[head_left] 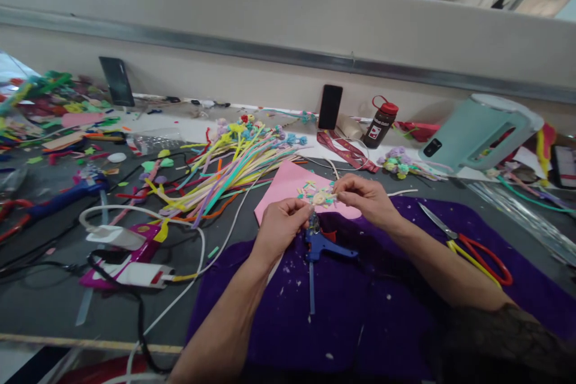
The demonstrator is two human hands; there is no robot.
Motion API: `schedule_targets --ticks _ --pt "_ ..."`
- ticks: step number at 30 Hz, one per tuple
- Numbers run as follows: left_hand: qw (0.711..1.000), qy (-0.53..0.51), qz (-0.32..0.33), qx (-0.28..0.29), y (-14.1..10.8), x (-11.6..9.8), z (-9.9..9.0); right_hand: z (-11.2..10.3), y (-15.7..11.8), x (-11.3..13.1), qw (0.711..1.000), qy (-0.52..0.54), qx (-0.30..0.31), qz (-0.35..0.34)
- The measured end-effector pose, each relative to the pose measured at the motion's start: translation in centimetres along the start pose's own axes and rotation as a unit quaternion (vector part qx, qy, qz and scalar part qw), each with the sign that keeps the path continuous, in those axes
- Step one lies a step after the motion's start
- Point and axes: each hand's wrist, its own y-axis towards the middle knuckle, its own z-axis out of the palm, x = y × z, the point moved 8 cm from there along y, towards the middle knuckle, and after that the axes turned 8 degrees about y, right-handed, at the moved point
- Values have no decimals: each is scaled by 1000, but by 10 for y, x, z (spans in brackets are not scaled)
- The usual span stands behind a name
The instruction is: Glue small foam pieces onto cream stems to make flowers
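Both hands are raised over a pink sheet [278, 188]. My left hand [284, 220] has its thumb and fingertips pinched together at the left of a small cream and mint piece [322, 197]; whatever it grips is too small to name. My right hand [365, 197] is pinched at the right edge of that piece, its fingertips touching it. A blue glue gun [321, 245] with a clear glue stick lies just below the hands on a purple cloth [288, 318].
Red and yellow scissors [477, 258] lie open at the right. Bundled pipe cleaners [225, 174] spread behind my left hand. A power strip [130, 258] with cables sits left, near another blue glue gun [67, 197]. A bottle [380, 126], phone [330, 107] and mint kettle-like container [481, 132] stand behind.
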Motion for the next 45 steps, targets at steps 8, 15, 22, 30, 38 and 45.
schedule_targets --ticks 8,15,22,30,38,45 --pt "977 200 67 -38 -5 -14 2 8 -4 -12 999 50 10 -3" --pt "975 211 67 -9 -4 -8 7 12 -8 -13 999 26 24 -3" --pt "978 197 64 -2 -4 -7 10 12 -9 -12 1000 -3 25 -7" --pt "977 198 79 -3 -5 -11 11 13 -9 -14 999 -32 36 -21" --pt "976 203 83 5 -5 -12 13 14 -10 -13 997 -51 43 -30" --pt "982 173 67 19 -5 -8 16 14 -10 -12 997 -57 42 -36"
